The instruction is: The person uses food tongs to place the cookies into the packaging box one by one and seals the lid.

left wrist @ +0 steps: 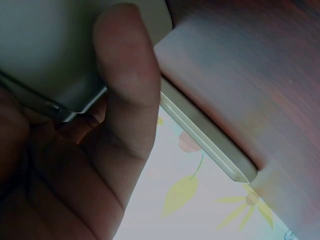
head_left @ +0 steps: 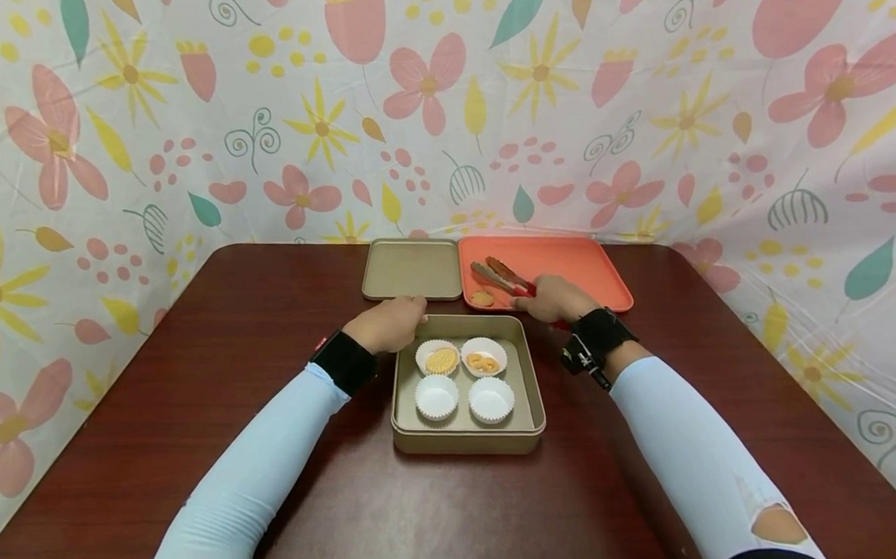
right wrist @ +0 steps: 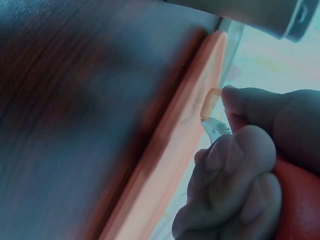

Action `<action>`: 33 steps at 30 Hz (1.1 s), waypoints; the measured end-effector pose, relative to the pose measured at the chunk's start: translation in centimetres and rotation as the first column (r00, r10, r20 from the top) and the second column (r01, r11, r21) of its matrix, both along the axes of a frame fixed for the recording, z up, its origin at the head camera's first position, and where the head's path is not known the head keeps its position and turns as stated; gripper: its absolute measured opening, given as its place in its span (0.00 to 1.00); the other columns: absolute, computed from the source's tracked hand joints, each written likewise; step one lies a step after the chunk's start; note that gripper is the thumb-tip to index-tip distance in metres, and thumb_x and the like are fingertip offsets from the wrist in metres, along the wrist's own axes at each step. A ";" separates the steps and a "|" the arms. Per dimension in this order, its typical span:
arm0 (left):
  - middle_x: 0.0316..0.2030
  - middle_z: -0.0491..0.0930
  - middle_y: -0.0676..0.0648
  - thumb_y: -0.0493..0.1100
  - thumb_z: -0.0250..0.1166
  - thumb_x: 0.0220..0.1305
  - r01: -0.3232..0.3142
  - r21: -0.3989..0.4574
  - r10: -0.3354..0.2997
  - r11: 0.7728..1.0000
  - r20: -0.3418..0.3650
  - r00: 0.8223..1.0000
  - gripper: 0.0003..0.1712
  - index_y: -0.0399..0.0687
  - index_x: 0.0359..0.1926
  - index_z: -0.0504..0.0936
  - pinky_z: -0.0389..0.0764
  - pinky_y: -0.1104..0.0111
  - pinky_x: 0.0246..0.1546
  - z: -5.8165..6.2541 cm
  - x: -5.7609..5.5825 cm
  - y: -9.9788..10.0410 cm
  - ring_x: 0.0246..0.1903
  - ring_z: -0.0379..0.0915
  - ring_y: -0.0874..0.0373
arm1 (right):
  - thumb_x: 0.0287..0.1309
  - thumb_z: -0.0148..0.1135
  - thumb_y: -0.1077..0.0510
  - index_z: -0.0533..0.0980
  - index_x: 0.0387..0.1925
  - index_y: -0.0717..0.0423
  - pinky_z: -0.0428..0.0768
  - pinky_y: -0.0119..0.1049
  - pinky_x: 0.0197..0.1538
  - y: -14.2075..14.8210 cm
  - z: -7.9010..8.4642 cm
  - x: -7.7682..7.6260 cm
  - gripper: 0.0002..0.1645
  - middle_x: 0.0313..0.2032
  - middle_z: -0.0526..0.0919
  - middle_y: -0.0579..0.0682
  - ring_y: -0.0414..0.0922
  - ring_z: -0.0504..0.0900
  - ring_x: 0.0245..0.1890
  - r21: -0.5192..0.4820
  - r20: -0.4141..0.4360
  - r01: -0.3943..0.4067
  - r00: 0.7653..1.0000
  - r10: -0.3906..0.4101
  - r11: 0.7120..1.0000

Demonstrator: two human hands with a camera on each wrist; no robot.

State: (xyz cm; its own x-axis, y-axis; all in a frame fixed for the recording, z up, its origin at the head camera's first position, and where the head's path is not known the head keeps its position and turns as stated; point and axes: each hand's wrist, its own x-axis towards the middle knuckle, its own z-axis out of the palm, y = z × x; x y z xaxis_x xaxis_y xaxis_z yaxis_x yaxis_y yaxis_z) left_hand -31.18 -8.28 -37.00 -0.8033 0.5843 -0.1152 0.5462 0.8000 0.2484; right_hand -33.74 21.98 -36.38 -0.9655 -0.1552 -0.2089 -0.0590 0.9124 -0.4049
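Note:
My left hand (head_left: 390, 324) grips the far left corner of a square gold tin (head_left: 470, 442); in the left wrist view its thumb (left wrist: 127, 70) lies straight along the tin's side. Several white paper cups stand inside the tin. A round yellow biscuit (head_left: 442, 361) lies in the far left cup, ring-shaped cookies (head_left: 483, 363) in the far right one, and both near cups are empty. With my right hand (head_left: 557, 298) I hold red-handled metal tongs (head_left: 493, 279) low over the orange tray (head_left: 578, 261). A small cookie (head_left: 482, 299) lies beside the tongs' arms, near the tray's front edge.
A flat gold lid (head_left: 412, 268) lies behind the tin, its right edge against the orange tray. Both sit at the far edge of the dark wooden table (head_left: 308, 502). A flower-printed cloth (head_left: 428, 164) hangs right behind the table.

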 end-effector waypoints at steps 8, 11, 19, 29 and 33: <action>0.47 0.79 0.40 0.37 0.52 0.79 0.004 0.002 -0.004 1.000 -0.013 1.000 0.07 0.37 0.50 0.73 0.77 0.60 0.51 0.0 0.1 0.0 0.49 0.77 0.50 | 0.73 0.56 0.40 0.71 0.45 0.62 0.74 0.37 0.25 0.3 1.0 0.7 0.27 0.21 0.75 0.51 0.47 0.78 0.16 -0.039 -0.017 -0.021 1.000 0.021 0.999; 0.45 0.79 0.40 0.38 0.51 0.80 0.010 0.001 -0.010 1.000 -0.019 1.000 0.08 0.37 0.50 0.73 0.77 0.60 0.51 0.0 0.1 0.0 0.48 0.77 0.50 | 0.74 0.56 0.39 0.71 0.43 0.62 0.73 0.37 0.25 0.5 1.4 1.0 0.27 0.19 0.72 0.49 0.46 0.77 0.14 -0.064 -0.016 -0.033 0.999 0.032 0.997; 0.43 0.78 0.41 0.38 0.51 0.80 0.011 -0.002 -0.011 1.000 -0.016 1.000 0.09 0.37 0.50 0.73 0.77 0.60 0.50 0.0 -0.1 0.0 0.46 0.76 0.50 | 0.72 0.56 0.35 0.70 0.38 0.59 0.72 0.38 0.24 1.4 2.9 2.4 0.29 0.15 0.70 0.47 0.45 0.72 0.13 -0.074 -0.062 -0.054 0.997 0.050 0.996; 0.45 0.79 0.40 0.37 0.51 0.80 0.004 -0.004 -0.004 1.000 -0.016 1.000 0.09 0.36 0.52 0.73 0.77 0.60 0.50 0.1 0.0 0.1 0.47 0.76 0.50 | 0.69 0.55 0.29 0.69 0.31 0.57 0.70 0.39 0.22 2.3 5.4 5.0 0.35 0.14 0.68 0.47 0.45 0.70 0.13 -0.060 -0.118 -0.105 0.988 0.097 0.993; 0.46 0.79 0.40 0.36 0.53 0.78 0.005 0.001 -0.005 1.000 -0.012 1.000 0.08 0.36 0.52 0.73 0.77 0.61 0.50 0.2 0.1 0.0 0.47 0.76 0.51 | 0.66 0.55 0.25 0.68 0.33 0.57 0.69 0.40 0.21 2.5 6.2 6.2 0.38 0.15 0.67 0.47 0.47 0.71 0.13 -0.056 -0.107 -0.098 0.990 0.092 0.994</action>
